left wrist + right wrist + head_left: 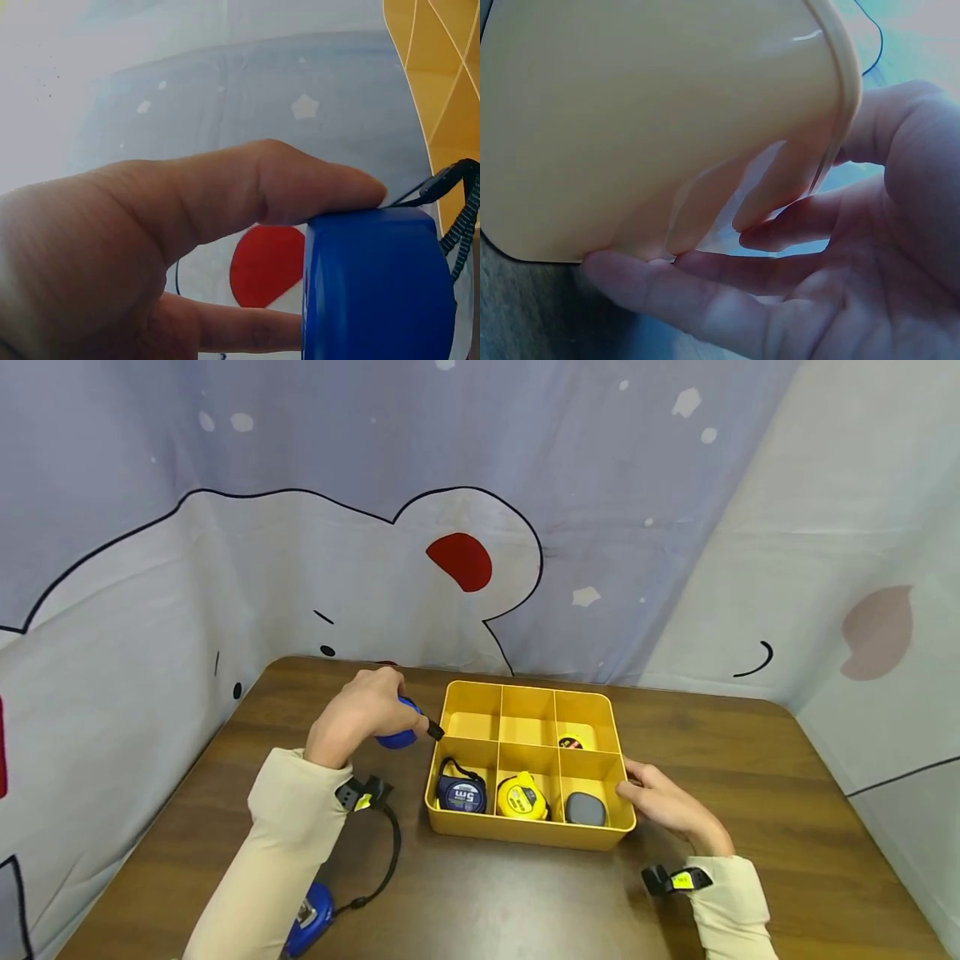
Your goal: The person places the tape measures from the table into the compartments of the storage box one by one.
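My left hand (367, 710) pinches a blue tape measure (375, 285) between thumb and fingers, close by the left wall of a yellow divided box (517, 832). A black wrist strap (435, 729) on the tape measure reaches toward the rim. At the box's right side, my right hand (667, 802) grips the wall, thumb over the rim and fingers along the outside (682, 300). The front row holds a dark blue tape measure (461, 795), a yellow one (522, 797) and a grey rounded case (585, 809).
In the back right compartment lies a yellow item (577, 733) with a black label, partly hidden by the divider. Another blue tape measure (315, 914) with a black cord lies on the wooden table (750, 777), partly behind the left sleeve. A printed curtain (600, 527) hangs behind.
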A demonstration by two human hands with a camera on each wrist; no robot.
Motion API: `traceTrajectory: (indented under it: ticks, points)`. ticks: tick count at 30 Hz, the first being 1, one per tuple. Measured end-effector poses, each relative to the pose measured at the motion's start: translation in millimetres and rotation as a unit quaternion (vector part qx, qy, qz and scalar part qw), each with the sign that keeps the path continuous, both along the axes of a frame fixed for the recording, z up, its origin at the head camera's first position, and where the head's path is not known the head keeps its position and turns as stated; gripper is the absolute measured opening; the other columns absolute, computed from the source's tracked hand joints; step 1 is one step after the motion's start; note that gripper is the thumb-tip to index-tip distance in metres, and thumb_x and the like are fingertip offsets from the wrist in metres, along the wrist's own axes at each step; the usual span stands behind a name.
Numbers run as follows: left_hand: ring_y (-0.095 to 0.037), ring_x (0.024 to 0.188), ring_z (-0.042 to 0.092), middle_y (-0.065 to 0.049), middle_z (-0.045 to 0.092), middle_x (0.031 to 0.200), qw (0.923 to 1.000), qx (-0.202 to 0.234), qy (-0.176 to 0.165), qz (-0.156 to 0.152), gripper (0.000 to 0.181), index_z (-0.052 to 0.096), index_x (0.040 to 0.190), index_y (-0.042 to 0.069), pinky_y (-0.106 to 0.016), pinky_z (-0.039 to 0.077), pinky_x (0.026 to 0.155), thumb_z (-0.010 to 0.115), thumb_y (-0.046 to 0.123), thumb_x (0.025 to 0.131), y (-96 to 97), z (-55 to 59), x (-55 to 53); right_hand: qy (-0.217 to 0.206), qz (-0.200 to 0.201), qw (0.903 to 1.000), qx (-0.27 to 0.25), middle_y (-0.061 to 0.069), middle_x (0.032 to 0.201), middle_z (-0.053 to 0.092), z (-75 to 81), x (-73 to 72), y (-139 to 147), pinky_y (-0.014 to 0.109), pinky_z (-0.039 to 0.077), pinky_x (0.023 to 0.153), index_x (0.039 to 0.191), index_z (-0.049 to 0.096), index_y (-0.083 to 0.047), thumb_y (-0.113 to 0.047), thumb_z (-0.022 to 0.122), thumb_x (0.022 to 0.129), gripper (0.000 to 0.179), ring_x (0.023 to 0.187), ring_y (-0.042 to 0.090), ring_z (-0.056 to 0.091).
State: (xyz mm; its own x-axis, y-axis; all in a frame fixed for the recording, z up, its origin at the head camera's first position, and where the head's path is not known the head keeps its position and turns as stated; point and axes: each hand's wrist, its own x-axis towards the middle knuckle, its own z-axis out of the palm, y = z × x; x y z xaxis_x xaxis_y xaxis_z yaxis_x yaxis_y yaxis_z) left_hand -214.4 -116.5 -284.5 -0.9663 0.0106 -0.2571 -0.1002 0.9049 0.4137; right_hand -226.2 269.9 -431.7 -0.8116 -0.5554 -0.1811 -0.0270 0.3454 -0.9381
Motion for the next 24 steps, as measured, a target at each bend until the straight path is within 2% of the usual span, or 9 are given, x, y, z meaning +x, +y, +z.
traceTrajectory:
  ticks: [6,13,19,24]
  points:
    - [-0.026,0.076,0.058,-0.014,0.059,0.091,0.9999,0.011,0.001,-0.008,0.041,0.059,0.096,0.002,-0.031,0.049,0.059,0.071,0.031,0.07,20.0,10.0,-4.6,0.003,-0.004,1.0,0.006,0.036,0.11,0.049,0.8,0.3,2.5,0.038,0.054,0.062,0.137,0.025,0.012,-0.002,0.038,0.092,0.049,0.08,0.031,0.06]
    - [-0.024,0.067,0.059,-0.011,0.06,0.08,0.9996,0.021,0.0,-0.021,0.03,0.062,0.085,0.005,-0.028,0.049,0.054,0.073,0.029,0.071,45.2,19.6,-13.1,-0.005,-0.006,1.0,-0.002,0.037,0.12,0.044,-0.6,2.7,3.7,0.043,0.054,0.074,0.138,0.021,0.012,-0.003,0.037,0.093,0.05,0.097,0.037,0.056]
    - [-0.023,0.065,0.058,-0.009,0.057,0.076,0.9991,0.023,-0.002,-0.036,0.029,0.06,0.084,0.006,-0.027,0.048,0.051,0.073,0.027,0.071,62.8,15.0,-22.9,-0.006,-0.002,1.0,-0.004,0.036,0.115,0.047,0.1,2.3,1.7,0.044,0.054,0.071,0.137,0.024,0.011,-0.003,0.035,0.093,0.047,0.091,0.036,0.057]
    - [-0.024,0.067,0.059,-0.009,0.058,0.076,0.9987,0.029,0.001,-0.043,0.029,0.06,0.084,0.006,-0.027,0.048,0.051,0.074,0.027,0.07,75.9,5.8,-32.3,0.008,0.003,1.0,-0.004,0.036,0.114,0.048,-1.0,1.5,0.2,0.043,0.054,0.07,0.137,0.025,0.012,-0.002,0.035,0.093,0.047,0.09,0.038,0.057]
